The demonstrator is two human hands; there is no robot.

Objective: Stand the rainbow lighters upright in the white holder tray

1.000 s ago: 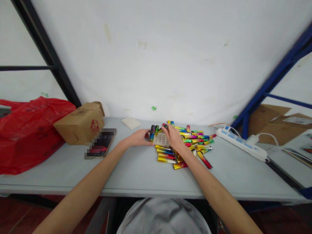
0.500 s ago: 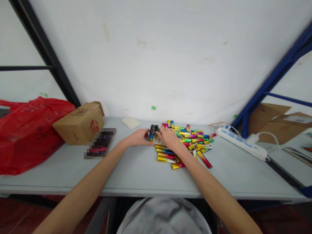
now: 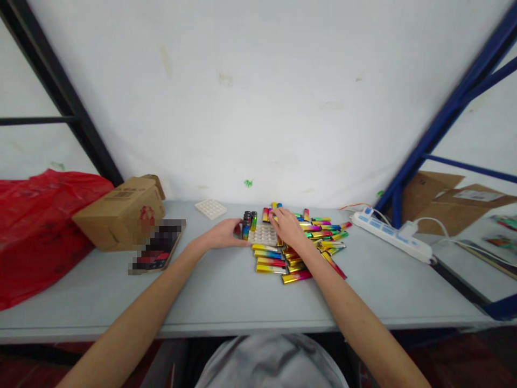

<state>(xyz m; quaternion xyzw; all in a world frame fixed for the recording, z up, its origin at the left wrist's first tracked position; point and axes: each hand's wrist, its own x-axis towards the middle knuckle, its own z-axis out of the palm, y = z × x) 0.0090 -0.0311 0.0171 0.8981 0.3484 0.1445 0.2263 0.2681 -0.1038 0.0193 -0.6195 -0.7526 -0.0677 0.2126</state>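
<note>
A pale tray with round pockets (image 3: 262,235) lies on the table, and several shiny lighters (image 3: 246,226) stand upright along its left side. My left hand (image 3: 228,233) curves round the left edge of the tray, thumb in front, fingers against the standing lighters. My right hand (image 3: 286,223) is over the left part of a loose pile of colourful metallic lighters (image 3: 323,234), just right of the tray. Its fingers are bent down on a lighter at the back; whether they grip it is too small to tell. More lighters (image 3: 270,262) lie flat in front of the tray.
A second pale tray (image 3: 210,208) lies near the wall. On the left are a red plastic bag (image 3: 48,231), a cardboard box (image 3: 121,213) and a partly pixelated phone (image 3: 159,245). A white power strip (image 3: 391,236) with cables and an opened carton (image 3: 448,205) are on the right.
My right hand has moved off the tray to the right, onto the pile's edge, uncovering the tray's pockets and a green lighter standing in it. My left hand stays at the tray. The camera view has shifted slightly.
</note>
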